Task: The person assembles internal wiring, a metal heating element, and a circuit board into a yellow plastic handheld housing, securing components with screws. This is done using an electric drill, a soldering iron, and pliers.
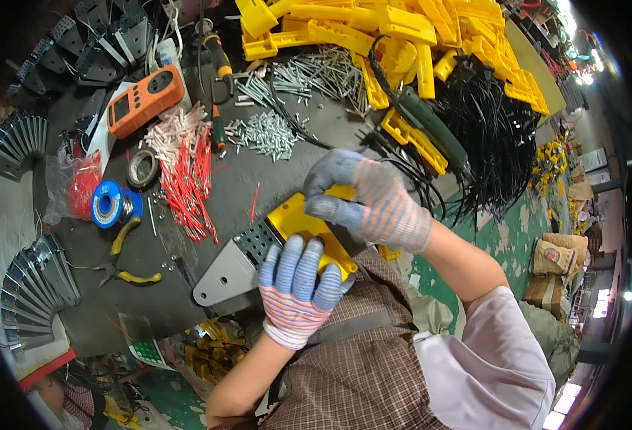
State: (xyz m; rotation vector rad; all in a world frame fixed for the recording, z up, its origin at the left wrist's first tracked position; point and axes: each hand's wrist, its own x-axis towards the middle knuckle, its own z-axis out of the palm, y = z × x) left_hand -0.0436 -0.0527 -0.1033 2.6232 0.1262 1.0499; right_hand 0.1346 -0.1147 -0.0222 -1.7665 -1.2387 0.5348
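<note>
Both my hands wear striped knit gloves with grey-blue fingertips. My left hand (296,287) grips the near end of a yellow plastic housing (294,218) from below. My right hand (367,197) is closed over the housing's far end from above. A grey metal plate (231,269) with a perforated section sticks out of the housing toward the left, resting over the dark workbench (273,179). The middle of the housing shows between the two gloves; the rest is hidden by them.
Behind lie a heap of yellow plastic parts (402,36), black cables (488,136), metal pins (265,132), red-and-white wire pieces (187,161), an orange meter (146,100), blue solder spool (109,204), yellow-handled pliers (126,269), and stacked metal plates (32,287) at left.
</note>
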